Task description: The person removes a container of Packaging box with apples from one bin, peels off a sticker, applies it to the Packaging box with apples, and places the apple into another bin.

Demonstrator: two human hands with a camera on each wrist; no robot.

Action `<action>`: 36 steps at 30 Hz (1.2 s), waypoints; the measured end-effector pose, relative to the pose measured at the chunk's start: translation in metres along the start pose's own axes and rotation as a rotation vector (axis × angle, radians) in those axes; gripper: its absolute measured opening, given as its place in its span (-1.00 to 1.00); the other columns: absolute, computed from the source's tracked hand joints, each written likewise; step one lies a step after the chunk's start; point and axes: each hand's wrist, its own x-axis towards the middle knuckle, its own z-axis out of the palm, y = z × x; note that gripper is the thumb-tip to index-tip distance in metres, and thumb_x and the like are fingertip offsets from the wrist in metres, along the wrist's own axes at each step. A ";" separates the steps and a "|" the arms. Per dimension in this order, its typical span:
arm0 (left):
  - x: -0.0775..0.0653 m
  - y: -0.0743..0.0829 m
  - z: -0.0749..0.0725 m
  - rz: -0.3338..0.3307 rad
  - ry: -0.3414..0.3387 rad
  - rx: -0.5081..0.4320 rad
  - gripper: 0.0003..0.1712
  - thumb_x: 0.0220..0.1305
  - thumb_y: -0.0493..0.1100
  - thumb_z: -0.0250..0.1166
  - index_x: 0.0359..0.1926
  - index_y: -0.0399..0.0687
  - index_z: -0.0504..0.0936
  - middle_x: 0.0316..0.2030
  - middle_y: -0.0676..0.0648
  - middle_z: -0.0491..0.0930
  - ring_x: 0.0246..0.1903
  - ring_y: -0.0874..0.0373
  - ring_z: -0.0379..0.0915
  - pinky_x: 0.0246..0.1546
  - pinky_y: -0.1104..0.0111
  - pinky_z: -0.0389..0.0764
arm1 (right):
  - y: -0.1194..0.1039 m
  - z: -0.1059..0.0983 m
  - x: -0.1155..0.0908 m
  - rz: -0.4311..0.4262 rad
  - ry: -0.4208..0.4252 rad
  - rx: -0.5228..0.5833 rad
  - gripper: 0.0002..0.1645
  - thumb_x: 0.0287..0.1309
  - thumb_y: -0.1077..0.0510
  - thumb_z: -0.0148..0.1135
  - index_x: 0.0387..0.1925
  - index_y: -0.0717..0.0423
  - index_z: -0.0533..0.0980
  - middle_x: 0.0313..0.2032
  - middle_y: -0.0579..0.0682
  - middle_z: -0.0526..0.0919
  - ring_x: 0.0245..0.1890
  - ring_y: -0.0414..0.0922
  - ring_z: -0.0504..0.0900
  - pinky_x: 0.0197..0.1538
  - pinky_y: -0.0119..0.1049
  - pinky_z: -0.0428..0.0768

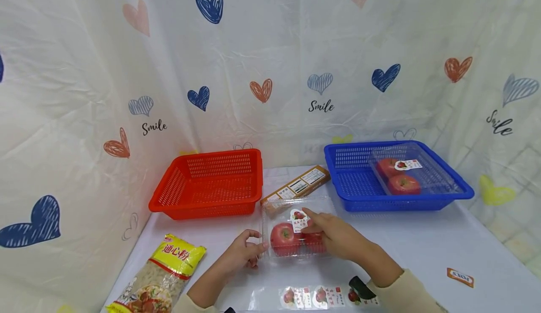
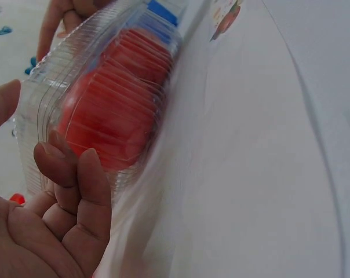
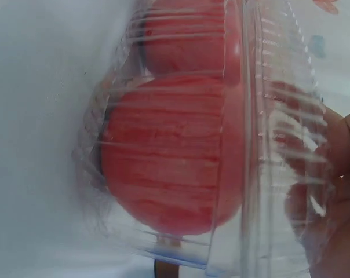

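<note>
A clear plastic box (image 1: 270, 214) with red apples (image 1: 285, 238) inside stands on the table in front of me. On its lid is a white label (image 1: 299, 221) with a red fruit picture. My right hand (image 1: 338, 235) reaches over the lid from the right, fingertips on the label. At the left side of the box, my left hand (image 1: 241, 252) touches its edge with loosely bent fingers. The left wrist view shows those fingers (image 2: 94, 191) against the ribbed wall, beside the apples (image 2: 108, 119). Through the plastic in the right wrist view, an apple (image 3: 175, 153) fills the middle.
A red basket (image 1: 211, 209) stands back left, a blue basket (image 1: 405, 205) back right with another labelled apple box (image 1: 435, 176). A long brown carton (image 1: 297, 186) lies behind my box. A pasta bag (image 1: 162, 273) is at left, a label strip (image 1: 313, 298) in front, a small wrapped packet (image 1: 460, 277) right.
</note>
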 end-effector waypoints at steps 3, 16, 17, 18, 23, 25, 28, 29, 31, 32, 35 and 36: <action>0.000 0.000 0.000 -0.009 0.001 0.005 -0.29 0.18 0.11 0.39 0.19 -0.11 0.30 -0.52 -0.05 0.51 -0.57 0.09 0.39 -0.40 0.29 0.63 | 0.005 -0.001 0.001 0.017 0.024 0.020 -0.20 0.13 0.53 -0.06 0.44 0.25 0.15 -0.12 -0.19 0.71 -0.01 -0.03 0.59 0.15 0.04 0.47; 0.000 0.002 0.001 -0.025 -0.002 -0.005 -0.29 0.17 0.14 0.40 0.17 -0.11 0.32 -0.52 -0.04 0.51 -0.56 0.11 0.39 -0.38 0.32 0.63 | 0.013 0.005 0.018 0.165 -0.004 -0.035 -0.23 0.28 0.40 0.02 0.48 0.02 0.13 -0.05 -0.07 0.63 -0.24 -0.20 0.41 0.00 -0.12 0.54; 0.000 0.001 0.001 -0.023 -0.003 -0.009 -0.30 0.17 0.13 0.39 0.17 -0.11 0.32 -0.52 -0.04 0.51 -0.56 0.11 0.38 -0.38 0.32 0.64 | 0.013 0.005 0.019 0.175 -0.010 -0.024 -0.24 0.29 0.39 0.02 0.48 0.01 0.13 0.00 -0.07 0.62 -0.21 -0.19 0.42 0.02 -0.11 0.54; 0.000 0.001 0.001 -0.022 -0.005 -0.012 -0.31 0.19 0.12 0.39 0.18 -0.11 0.32 -0.52 -0.05 0.50 -0.56 0.11 0.38 -0.38 0.31 0.64 | 0.013 0.004 0.019 0.180 -0.012 -0.018 -0.25 0.30 0.37 0.04 0.47 0.02 0.15 0.04 -0.05 0.61 -0.18 -0.17 0.43 0.03 -0.10 0.54; -0.001 -0.001 0.003 -0.024 -0.006 -0.030 -0.35 0.23 0.09 0.36 0.18 -0.12 0.32 -0.50 -0.07 0.51 -0.57 0.10 0.40 -0.38 0.29 0.65 | 0.021 -0.003 0.023 0.162 -0.018 -0.025 -0.38 0.32 0.15 0.19 0.38 0.05 0.32 0.19 0.04 0.51 0.10 0.01 0.45 0.16 0.04 0.47; -0.004 -0.004 0.005 -0.034 -0.009 -0.066 -0.35 0.24 0.12 0.34 0.16 -0.13 0.32 -0.46 -0.09 0.53 -0.56 0.10 0.45 -0.38 0.27 0.67 | 0.029 -0.005 0.025 0.130 -0.006 -0.054 -0.41 0.28 0.08 0.25 0.32 0.08 0.40 0.24 0.09 0.46 0.21 0.10 0.39 0.20 0.11 0.41; -0.013 -0.009 0.012 -0.063 -0.042 -0.163 -0.34 0.27 0.19 0.28 0.13 -0.16 0.29 -0.39 -0.14 0.55 -0.52 0.09 0.55 -0.37 0.24 0.69 | 0.038 -0.008 0.025 0.113 0.002 -0.079 -0.37 0.24 0.02 0.30 0.30 0.10 0.41 0.31 0.13 0.38 0.31 0.16 0.28 0.25 0.16 0.35; -0.017 -0.011 0.014 -0.070 -0.059 -0.195 -0.34 0.29 0.21 0.25 0.11 -0.17 0.27 -0.38 -0.16 0.56 -0.50 0.09 0.58 -0.36 0.22 0.69 | 0.040 -0.008 0.025 0.114 0.004 -0.080 -0.36 0.24 0.01 0.30 0.30 0.11 0.41 0.33 0.15 0.35 0.33 0.18 0.25 0.25 0.18 0.33; -0.022 -0.013 0.019 -0.077 -0.096 -0.248 -0.37 0.33 0.20 0.20 0.09 -0.19 0.24 -0.34 -0.19 0.57 -0.45 0.06 0.62 -0.34 0.19 0.70 | 0.041 -0.010 0.025 0.132 -0.007 -0.068 -0.34 0.25 -0.01 0.28 0.32 0.12 0.39 0.34 0.17 0.32 0.36 0.19 0.20 0.27 0.20 0.29; -0.025 -0.014 0.021 -0.077 -0.108 -0.259 -0.38 0.35 0.19 0.19 0.08 -0.19 0.23 -0.32 -0.20 0.57 -0.42 0.04 0.63 -0.33 0.18 0.70 | 0.041 -0.011 0.025 0.142 -0.015 -0.059 -0.32 0.26 -0.03 0.27 0.34 0.11 0.37 0.35 0.16 0.31 0.38 0.19 0.17 0.29 0.19 0.27; -0.029 -0.015 0.026 -0.066 -0.129 -0.280 -0.43 0.38 0.16 0.17 0.04 -0.21 0.20 -0.30 -0.21 0.59 -0.37 0.00 0.66 -0.30 0.18 0.69 | 0.041 -0.012 0.028 0.145 -0.035 -0.047 -0.30 0.29 -0.06 0.23 0.36 0.12 0.33 0.37 0.16 0.29 0.40 0.19 0.13 0.31 0.20 0.20; -0.030 -0.015 0.028 -0.072 -0.138 -0.293 -0.43 0.38 0.14 0.18 0.03 -0.21 0.20 -0.29 -0.21 0.60 -0.35 -0.01 0.66 -0.30 0.18 0.69 | 0.041 -0.012 0.029 0.145 -0.038 -0.043 -0.30 0.29 -0.07 0.22 0.37 0.12 0.32 0.37 0.16 0.29 0.41 0.18 0.11 0.32 0.20 0.18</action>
